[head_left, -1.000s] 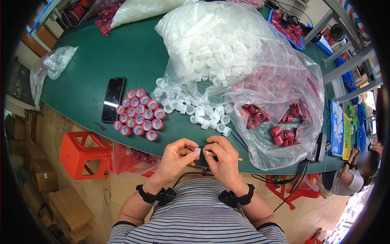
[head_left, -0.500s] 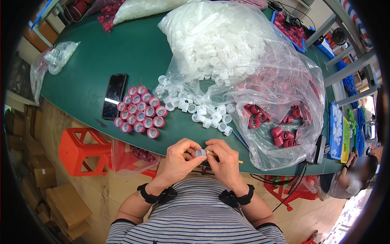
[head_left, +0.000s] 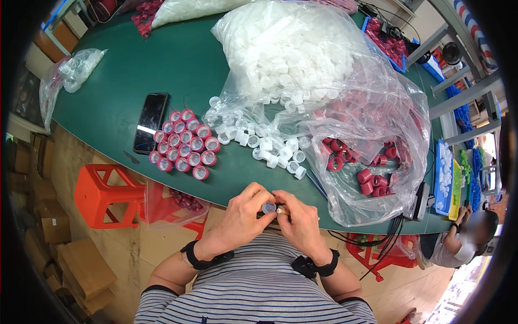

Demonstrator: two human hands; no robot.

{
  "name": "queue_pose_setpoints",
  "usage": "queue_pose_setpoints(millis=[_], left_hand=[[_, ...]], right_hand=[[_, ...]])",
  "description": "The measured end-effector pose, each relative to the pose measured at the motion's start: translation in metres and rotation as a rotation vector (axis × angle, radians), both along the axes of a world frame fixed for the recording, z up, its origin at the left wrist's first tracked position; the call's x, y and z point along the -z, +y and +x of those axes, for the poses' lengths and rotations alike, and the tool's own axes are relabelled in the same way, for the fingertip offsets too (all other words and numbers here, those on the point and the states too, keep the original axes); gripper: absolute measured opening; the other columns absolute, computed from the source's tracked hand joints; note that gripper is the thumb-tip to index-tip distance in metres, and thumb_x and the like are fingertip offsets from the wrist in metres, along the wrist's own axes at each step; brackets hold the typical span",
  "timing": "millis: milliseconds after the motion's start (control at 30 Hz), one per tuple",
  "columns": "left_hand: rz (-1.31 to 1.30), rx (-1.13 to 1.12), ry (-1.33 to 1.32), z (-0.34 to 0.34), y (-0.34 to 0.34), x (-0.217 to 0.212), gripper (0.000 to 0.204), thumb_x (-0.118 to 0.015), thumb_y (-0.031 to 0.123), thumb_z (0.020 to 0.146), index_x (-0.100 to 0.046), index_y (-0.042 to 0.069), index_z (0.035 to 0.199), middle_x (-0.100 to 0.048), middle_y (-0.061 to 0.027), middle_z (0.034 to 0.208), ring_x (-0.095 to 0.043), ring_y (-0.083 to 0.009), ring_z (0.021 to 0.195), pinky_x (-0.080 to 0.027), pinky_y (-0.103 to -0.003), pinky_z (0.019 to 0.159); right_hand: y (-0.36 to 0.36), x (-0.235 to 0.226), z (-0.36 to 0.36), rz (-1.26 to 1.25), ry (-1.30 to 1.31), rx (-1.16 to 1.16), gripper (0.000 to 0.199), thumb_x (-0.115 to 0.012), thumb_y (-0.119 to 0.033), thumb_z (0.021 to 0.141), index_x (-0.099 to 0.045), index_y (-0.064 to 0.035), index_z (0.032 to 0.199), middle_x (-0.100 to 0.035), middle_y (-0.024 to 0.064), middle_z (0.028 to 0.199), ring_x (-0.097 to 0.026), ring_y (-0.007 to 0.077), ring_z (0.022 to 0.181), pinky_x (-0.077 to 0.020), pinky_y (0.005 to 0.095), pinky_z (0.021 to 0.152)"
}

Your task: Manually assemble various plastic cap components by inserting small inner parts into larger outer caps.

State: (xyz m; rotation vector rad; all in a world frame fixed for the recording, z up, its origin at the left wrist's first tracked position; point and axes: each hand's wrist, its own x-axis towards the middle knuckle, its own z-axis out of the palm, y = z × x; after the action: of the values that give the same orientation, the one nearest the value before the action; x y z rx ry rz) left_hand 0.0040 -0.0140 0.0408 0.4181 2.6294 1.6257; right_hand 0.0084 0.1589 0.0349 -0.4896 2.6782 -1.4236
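Both hands sit a little lower and closer to the striped shirt than a second ago, drawn back from the edge of the surface; the small cap between them stays pinched in the same way. Nearest the body, the left hand [head_left: 244, 213] curls its fingers around a small white cap [head_left: 268, 207], thumb and forefinger closed on it. Touching it from the other side, the right hand [head_left: 300, 222] is closed too, its fingertips pressed against the cap and against a small tan piece [head_left: 281, 211] beside it; what that piece is cannot be told. Black bands wrap both wrists.

Just beyond the hands runs the near rim of the green surface [head_left: 135, 70]. To the left on it stands a tight cluster of red caps with white inserts [head_left: 184, 144], and a black phone [head_left: 150, 122] lies just beside them. Loose white caps [head_left: 264, 146] are scattered ahead of the hands, spilling from the mouth of a large clear bag of white caps [head_left: 291, 54]. To the right, another clear bag holds red caps [head_left: 367, 162]. Below the surface edge on the left stands an orange plastic stool [head_left: 105, 194]. Far left on the surface lies a small clear bag [head_left: 75, 70].
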Motion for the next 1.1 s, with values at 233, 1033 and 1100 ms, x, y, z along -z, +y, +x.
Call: queue_pose_setpoints(millis=[233,1033,1100], left_hand=[[-0.126,-0.046,0.249,0.003,0.002,0.008,0.018,-0.075,0.004,0.079,-0.068,0.002,0.096,-0.059,-0.0077,0.090,-0.064,-0.0205,0.065,-0.052,-0.032,0.054],[0.207,-0.231,0.171,0.006,-0.025,0.017,0.036,-0.074,0.003,0.072,-0.061,0.001,0.106,-0.062,-0.0120,0.099,-0.063,-0.0326,0.092,-0.053,-0.043,0.079],[0.158,-0.173,0.210,0.011,-0.021,0.022,0.041,-0.074,0.003,0.071,-0.059,0.002,0.110,-0.061,-0.0139,0.103,-0.060,-0.0352,0.098,-0.050,-0.045,0.085]], right_hand=[[0.002,0.000,0.000,-0.038,0.011,0.009,0.046,-0.060,0.008,0.078,-0.059,-0.0024,0.122,-0.071,0.0166,0.101,-0.072,0.0326,0.083,-0.0574,0.0385,0.073],[-0.003,-0.010,-0.007,0.041,-0.010,-0.111,0.034,-0.075,0.004,0.079,-0.066,-0.0009,0.111,-0.064,0.0128,0.109,-0.070,0.0243,0.083,-0.0598,0.0299,0.068],[-0.004,-0.011,-0.007,0.049,-0.057,-0.087,0.037,-0.075,0.005,0.078,-0.066,-0.0014,0.114,-0.064,0.0133,0.111,-0.070,0.0243,0.086,-0.0599,0.0305,0.070]])
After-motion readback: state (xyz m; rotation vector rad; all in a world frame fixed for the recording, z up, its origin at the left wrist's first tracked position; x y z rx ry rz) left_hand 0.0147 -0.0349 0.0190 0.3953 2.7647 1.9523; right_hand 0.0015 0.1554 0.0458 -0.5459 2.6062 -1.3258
